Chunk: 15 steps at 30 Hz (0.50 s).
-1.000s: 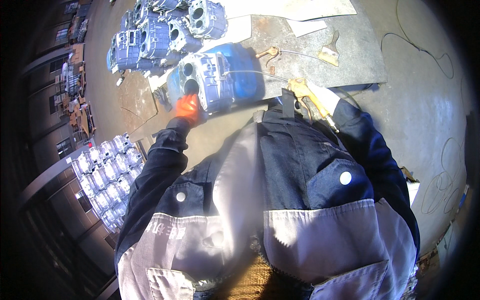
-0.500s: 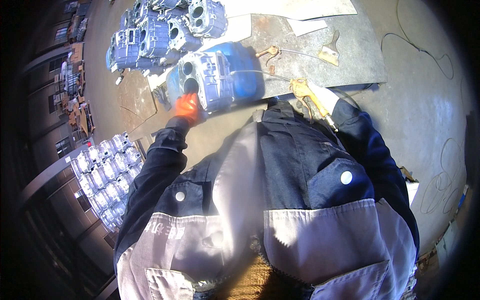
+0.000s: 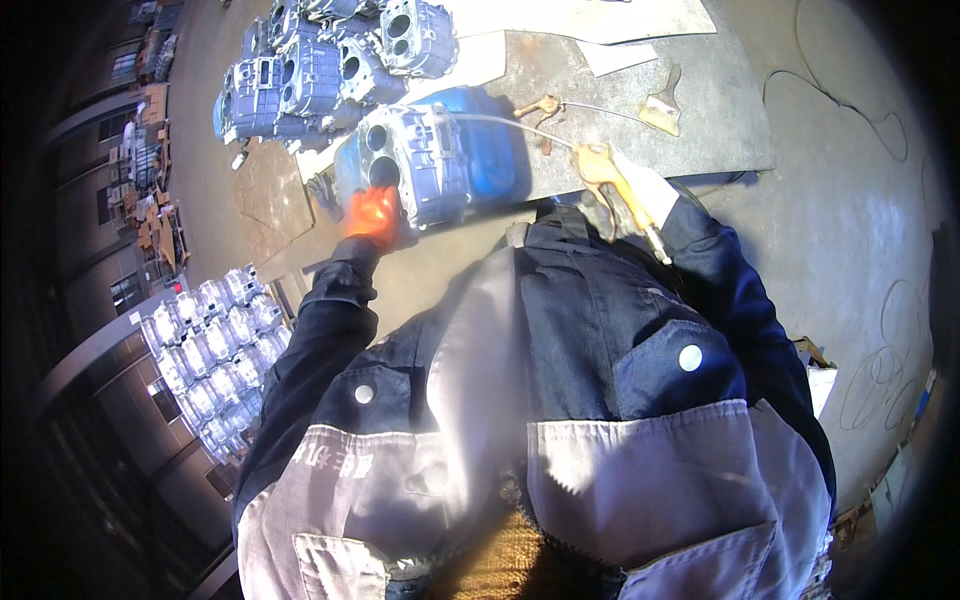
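Grey workshop floor surrounds a flat metal bench (image 3: 700,110) seen from above, over a dark blue work jacket. One cast-metal housing (image 3: 425,160) with two round bores lies at the near left of the bench, against a blue drum (image 3: 495,150). The left hand (image 3: 373,215), in an orange glove, presses flat against the housing's lower edge, fingers spread. The right hand (image 3: 640,200) is wrapped around the handle of one air blow gun (image 3: 605,175), whose thin nozzle tube reaches toward the housing's top. Beyond, about five more housings (image 3: 330,60) cluster together. Two small hand tools (image 3: 662,100) lie on the bench. Lower left, a rack of many bright castings (image 3: 215,345) stands on the floor.
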Available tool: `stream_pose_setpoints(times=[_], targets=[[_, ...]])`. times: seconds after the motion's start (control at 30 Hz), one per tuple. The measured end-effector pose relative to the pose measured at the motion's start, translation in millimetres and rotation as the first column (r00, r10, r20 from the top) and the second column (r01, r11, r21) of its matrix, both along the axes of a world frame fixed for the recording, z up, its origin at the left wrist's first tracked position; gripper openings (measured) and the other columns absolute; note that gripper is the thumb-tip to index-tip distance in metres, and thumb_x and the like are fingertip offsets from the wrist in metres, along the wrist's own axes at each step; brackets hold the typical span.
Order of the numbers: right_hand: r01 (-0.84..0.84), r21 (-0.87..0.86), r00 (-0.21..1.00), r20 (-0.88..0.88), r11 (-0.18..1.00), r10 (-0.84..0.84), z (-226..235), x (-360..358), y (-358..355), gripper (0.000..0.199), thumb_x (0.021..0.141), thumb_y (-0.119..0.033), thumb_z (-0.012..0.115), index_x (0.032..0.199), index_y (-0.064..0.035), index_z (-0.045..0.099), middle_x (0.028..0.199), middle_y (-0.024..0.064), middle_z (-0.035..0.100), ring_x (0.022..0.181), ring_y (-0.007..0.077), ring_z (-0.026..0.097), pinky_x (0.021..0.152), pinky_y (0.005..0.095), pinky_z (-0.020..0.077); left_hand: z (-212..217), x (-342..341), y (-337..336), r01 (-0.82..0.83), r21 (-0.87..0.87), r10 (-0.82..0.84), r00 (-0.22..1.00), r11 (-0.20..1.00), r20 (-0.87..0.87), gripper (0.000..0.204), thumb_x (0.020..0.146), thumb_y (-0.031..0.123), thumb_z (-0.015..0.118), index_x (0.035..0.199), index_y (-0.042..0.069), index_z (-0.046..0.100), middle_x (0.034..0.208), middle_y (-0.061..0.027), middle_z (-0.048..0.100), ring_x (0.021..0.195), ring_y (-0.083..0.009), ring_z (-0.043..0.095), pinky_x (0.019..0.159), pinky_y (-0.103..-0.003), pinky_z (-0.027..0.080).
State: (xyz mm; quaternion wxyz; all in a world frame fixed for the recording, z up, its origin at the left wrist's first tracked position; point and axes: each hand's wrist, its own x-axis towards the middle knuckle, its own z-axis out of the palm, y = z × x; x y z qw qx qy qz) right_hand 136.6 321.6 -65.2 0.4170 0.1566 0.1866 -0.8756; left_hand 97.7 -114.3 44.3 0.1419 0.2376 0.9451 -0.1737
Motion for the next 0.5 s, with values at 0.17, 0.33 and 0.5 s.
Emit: stream_pose_setpoints(times=[0.17,0.33,0.5], targets=[[-0.006,0.822,0.897,-0.247,0.570,0.367,29,-40,-21,0.064,0.095,-0.055,0.043,0.122,0.0004,0.058,0.097,0.0209,0.065,0.090,0.0286,0.062,0.080,0.0393,0.0475,-8,-6,24,-0.210,0.058,0.212,0.977,0.976,-0.037,0.052,0.059,0.031,0.078,0.098,0.004,0.056,0.086,-0.0195,0.067,0.084,-0.0348,0.065,0.079,-0.043,0.044],[0.168,0.842,0.833,-0.400,0.513,0.383,19,-23,3,0.069,0.096,-0.058,0.035,0.118,0.0026,0.061,0.105,0.0263,0.065,0.099,0.0350,0.062,0.085,0.0401,0.0458,-22,-59,61,-0.661,0.283,0.679,0.732,0.695,0.044,0.053,0.079,0.044,0.067,0.108,0.001,0.057,0.096,-0.0211,0.068,0.093,-0.0391,0.064,0.077,-0.046,0.049],[-0.007,0.782,0.881,-0.290,0.623,0.374,-3,16,39,0.064,0.098,-0.052,0.034,0.125,0.0023,0.056,0.113,0.0216,0.063,0.105,0.0272,0.060,0.089,0.0340,0.0450,-19,-38,40,-0.571,0.168,0.588,0.805,0.804,-0.078,0.046,0.080,0.043,0.067,0.111,0.011,0.058,0.098,-0.0184,0.068,0.097,-0.0369,0.065,0.084,-0.050,0.047]])
